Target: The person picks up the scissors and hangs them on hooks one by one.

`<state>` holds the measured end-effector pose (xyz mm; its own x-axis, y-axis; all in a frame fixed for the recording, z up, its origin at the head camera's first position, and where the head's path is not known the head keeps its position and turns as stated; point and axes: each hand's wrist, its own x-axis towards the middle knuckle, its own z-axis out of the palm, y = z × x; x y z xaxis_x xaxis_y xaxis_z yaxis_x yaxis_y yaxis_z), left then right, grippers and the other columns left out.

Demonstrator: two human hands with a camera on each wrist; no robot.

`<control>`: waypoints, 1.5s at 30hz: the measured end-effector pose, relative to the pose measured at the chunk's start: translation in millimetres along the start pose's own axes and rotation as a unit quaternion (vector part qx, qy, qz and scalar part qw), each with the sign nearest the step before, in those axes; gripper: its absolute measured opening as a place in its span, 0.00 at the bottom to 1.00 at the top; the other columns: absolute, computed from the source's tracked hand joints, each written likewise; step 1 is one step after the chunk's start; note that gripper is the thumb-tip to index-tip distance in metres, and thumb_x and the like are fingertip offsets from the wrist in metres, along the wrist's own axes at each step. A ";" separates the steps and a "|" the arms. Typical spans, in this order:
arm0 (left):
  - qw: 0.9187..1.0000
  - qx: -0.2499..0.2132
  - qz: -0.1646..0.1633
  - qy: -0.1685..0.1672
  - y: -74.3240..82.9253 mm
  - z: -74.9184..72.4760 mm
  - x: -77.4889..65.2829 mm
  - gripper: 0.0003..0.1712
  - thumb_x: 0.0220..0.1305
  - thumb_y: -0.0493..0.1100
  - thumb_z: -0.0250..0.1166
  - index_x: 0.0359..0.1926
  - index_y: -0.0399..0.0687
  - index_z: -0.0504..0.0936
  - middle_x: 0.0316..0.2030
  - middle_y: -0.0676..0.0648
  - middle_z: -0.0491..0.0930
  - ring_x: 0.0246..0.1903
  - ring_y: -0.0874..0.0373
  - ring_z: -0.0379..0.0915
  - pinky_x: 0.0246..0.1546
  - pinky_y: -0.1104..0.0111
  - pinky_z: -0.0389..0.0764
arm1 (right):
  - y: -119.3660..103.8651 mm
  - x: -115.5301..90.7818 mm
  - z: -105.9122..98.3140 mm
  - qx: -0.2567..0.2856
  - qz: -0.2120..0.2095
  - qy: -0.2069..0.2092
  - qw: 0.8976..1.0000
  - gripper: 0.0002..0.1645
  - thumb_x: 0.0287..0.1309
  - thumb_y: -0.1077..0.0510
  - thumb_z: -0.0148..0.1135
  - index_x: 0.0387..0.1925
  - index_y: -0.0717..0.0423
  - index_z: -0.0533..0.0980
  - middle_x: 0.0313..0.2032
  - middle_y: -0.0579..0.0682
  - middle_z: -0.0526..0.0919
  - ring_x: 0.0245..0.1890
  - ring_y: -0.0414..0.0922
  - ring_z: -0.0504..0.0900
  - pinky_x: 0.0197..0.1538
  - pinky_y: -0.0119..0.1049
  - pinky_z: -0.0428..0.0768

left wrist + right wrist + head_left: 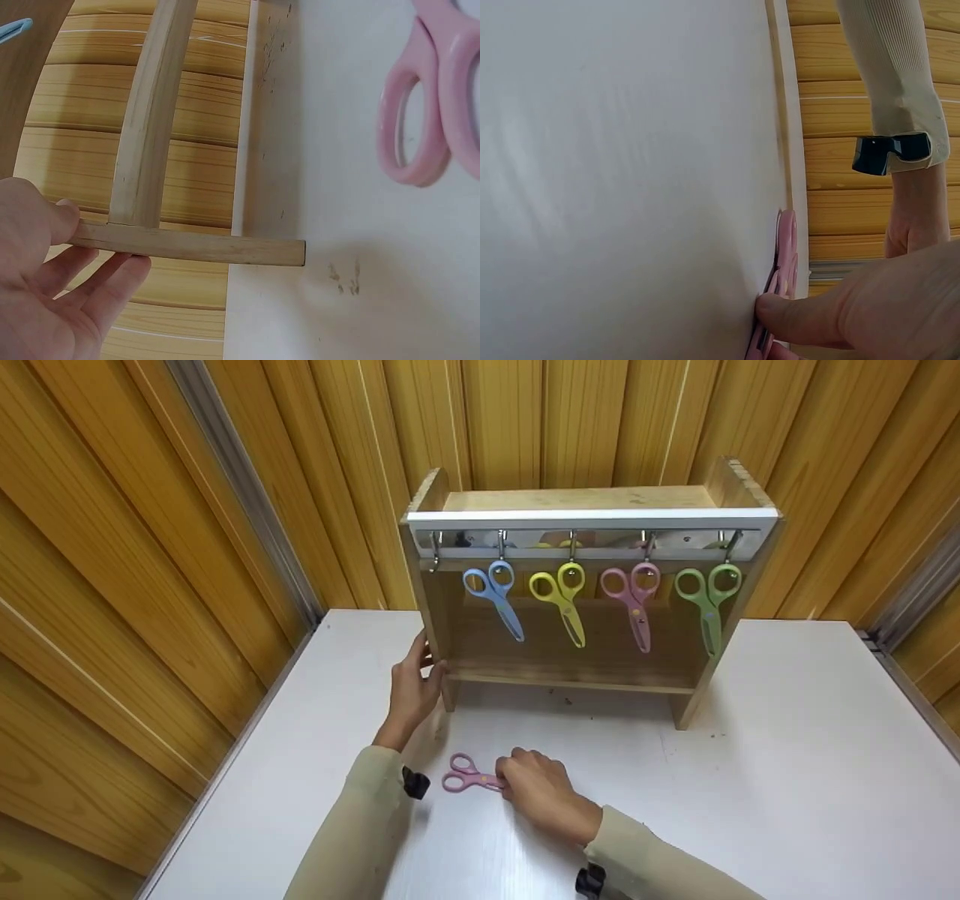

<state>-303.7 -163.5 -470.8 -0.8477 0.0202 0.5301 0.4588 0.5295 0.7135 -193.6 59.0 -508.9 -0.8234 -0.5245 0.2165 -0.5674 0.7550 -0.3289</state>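
Observation:
My left hand grips the left side panel of a wooden rack; in the left wrist view the thumb and fingers lie on either side of the panel's edge. Below the rack, my right hand pinches a pair of pink scissors by the blade end, low at the white table. The scissors' finger loops point left, toward my left forearm. Its blades are mostly hidden under my fingers. In the right wrist view my thumb presses along the pink scissors.
Blue scissors, yellow scissors, another pink pair and green scissors hang by one loop from hooks on the rack's metal rail. A bare hook is at far left. Wood-patterned walls enclose the white table.

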 end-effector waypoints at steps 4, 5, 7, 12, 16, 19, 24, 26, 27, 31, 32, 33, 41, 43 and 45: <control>1.000 -0.003 -0.004 -0.002 1.0 -0.3 0.4 0.35 0.72 0.30 0.61 0.76 0.43 0.63 0.63 0.34 0.78 0.54 0.41 0.83 0.48 0.56 0.88 | 0.4 0.1 -0.9 0.005 0.001 -0.003 1.000 0.08 0.52 0.62 0.78 0.26 0.52 0.84 0.22 0.44 0.75 0.22 0.43 0.73 0.20 0.37 0.72; 1.000 -0.004 -0.006 -0.003 1.2 -0.5 0.4 0.35 0.72 0.30 0.61 0.76 0.44 0.64 0.63 0.34 0.78 0.54 0.41 0.83 0.47 0.55 0.88 | 0.5 0.0 -1.4 0.008 0.002 -0.004 1.000 0.08 0.52 0.62 0.78 0.26 0.52 0.84 0.22 0.44 0.75 0.22 0.43 0.73 0.20 0.37 0.72; 1.000 -0.003 -0.007 -0.003 1.6 -1.0 0.4 0.35 0.72 0.30 0.61 0.76 0.44 0.64 0.63 0.34 0.78 0.54 0.41 0.82 0.47 0.54 0.88 | 0.7 -0.2 -3.3 0.013 0.002 -0.007 1.000 0.07 0.52 0.63 0.78 0.26 0.52 0.84 0.23 0.44 0.75 0.23 0.43 0.73 0.20 0.37 0.72; 1.000 -0.003 -0.005 -0.008 1.1 -1.9 0.1 0.35 0.72 0.31 0.62 0.77 0.44 0.63 0.63 0.34 0.78 0.54 0.40 0.82 0.47 0.54 0.88 | 2.0 -0.9 -9.7 0.027 0.010 -0.026 0.999 0.06 0.50 0.65 0.76 0.27 0.53 0.84 0.23 0.44 0.75 0.23 0.42 0.72 0.22 0.37 0.71; 1.000 -0.007 -0.013 -0.015 0.6 -2.3 -0.1 0.36 0.73 0.32 0.62 0.78 0.45 0.62 0.64 0.35 0.77 0.55 0.41 0.82 0.47 0.55 0.88 | 4.2 0.0 -16.0 0.032 0.016 -0.038 0.999 0.06 0.48 0.67 0.73 0.27 0.54 0.85 0.23 0.45 0.74 0.23 0.42 0.70 0.22 0.38 0.71; 1.000 -0.008 -0.013 -0.014 0.2 -2.5 0.2 0.36 0.73 0.32 0.62 0.77 0.45 0.62 0.63 0.34 0.77 0.54 0.41 0.82 0.47 0.55 0.88 | 6.3 1.8 -21.4 0.037 0.016 -0.041 0.998 0.08 0.45 0.70 0.69 0.26 0.54 0.84 0.23 0.46 0.77 0.23 0.43 0.72 0.22 0.39 0.71; 1.000 -0.006 -0.008 -0.008 -0.5 -2.8 0.2 0.36 0.72 0.32 0.62 0.77 0.45 0.63 0.62 0.34 0.78 0.53 0.41 0.83 0.47 0.55 0.88 | 9.8 4.5 -33.3 0.037 0.005 -0.043 0.998 0.10 0.43 0.71 0.68 0.27 0.54 0.83 0.23 0.47 0.83 0.21 0.43 0.71 0.21 0.41 0.71; 1.000 -0.003 -0.009 -0.009 -0.2 -2.7 -0.6 0.36 0.73 0.32 0.62 0.78 0.45 0.62 0.62 0.34 0.78 0.53 0.40 0.83 0.46 0.56 0.88 | 10.8 4.8 -38.4 0.031 0.003 -0.042 0.999 0.10 0.44 0.72 0.67 0.26 0.55 0.83 0.23 0.48 0.84 0.21 0.43 0.71 0.21 0.42 0.71; 1.000 -0.003 -0.009 -0.009 -0.1 -2.6 -1.0 0.36 0.73 0.32 0.62 0.78 0.44 0.62 0.62 0.34 0.78 0.53 0.40 0.83 0.46 0.56 0.88 | 11.5 4.9 -41.2 0.025 0.003 -0.040 0.999 0.09 0.45 0.72 0.67 0.25 0.54 0.83 0.23 0.48 0.83 0.21 0.43 0.71 0.21 0.42 0.71; 1.000 0.002 -0.009 -0.009 0.7 -2.7 -1.7 0.36 0.73 0.31 0.61 0.78 0.45 0.62 0.63 0.34 0.78 0.54 0.41 0.83 0.46 0.57 0.88 | 14.6 5.4 -54.5 0.002 0.010 -0.036 0.999 0.10 0.48 0.71 0.69 0.24 0.53 0.82 0.24 0.48 0.84 0.22 0.46 0.75 0.22 0.44 0.73; 1.000 0.002 -0.008 -0.008 0.5 -2.8 -1.6 0.36 0.72 0.31 0.61 0.77 0.45 0.62 0.62 0.34 0.78 0.54 0.41 0.83 0.46 0.56 0.88 | 15.5 5.7 -58.3 -0.004 0.010 -0.035 0.999 0.10 0.49 0.70 0.71 0.25 0.53 0.82 0.24 0.48 0.84 0.23 0.47 0.76 0.23 0.44 0.73; 1.000 0.002 -0.008 -0.006 0.7 -3.0 -1.5 0.36 0.72 0.31 0.62 0.77 0.44 0.63 0.62 0.34 0.78 0.54 0.41 0.83 0.47 0.56 0.88 | 16.0 6.0 -62.3 -0.010 0.009 -0.033 0.999 0.10 0.49 0.70 0.72 0.25 0.53 0.82 0.25 0.48 0.84 0.23 0.48 0.77 0.23 0.45 0.74; 1.000 -0.001 -0.014 -0.010 0.0 -1.8 0.1 0.36 0.72 0.32 0.62 0.77 0.46 0.63 0.64 0.36 0.77 0.55 0.41 0.82 0.48 0.54 0.88 | 15.0 9.6 -89.9 -0.004 0.024 -0.025 0.999 0.07 0.54 0.66 0.75 0.30 0.51 0.85 0.26 0.45 0.85 0.24 0.44 0.77 0.24 0.41 0.75; 1.000 -0.004 -0.014 -0.012 0.2 -1.6 0.1 0.36 0.73 0.32 0.62 0.78 0.46 0.62 0.64 0.35 0.77 0.55 0.41 0.82 0.48 0.54 0.88 | 13.3 11.1 -95.7 -0.003 0.032 -0.025 0.999 0.06 0.55 0.65 0.75 0.31 0.51 0.86 0.27 0.44 0.85 0.25 0.43 0.77 0.24 0.40 0.74; 1.000 -0.006 -0.013 -0.009 0.5 -1.8 -0.1 0.36 0.72 0.32 0.62 0.77 0.45 0.63 0.63 0.35 0.78 0.54 0.40 0.82 0.47 0.54 0.88 | 10.9 12.9 -101.7 -0.001 0.038 -0.027 0.999 0.06 0.57 0.64 0.75 0.31 0.50 0.86 0.27 0.43 0.84 0.25 0.42 0.76 0.24 0.39 0.73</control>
<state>-302.9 -164.7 -469.7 -0.8639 0.0224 0.5032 0.4400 0.5200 0.7321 -211.2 100.5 -416.2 -0.8623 -0.4863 0.1416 -0.5037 0.7942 -0.3399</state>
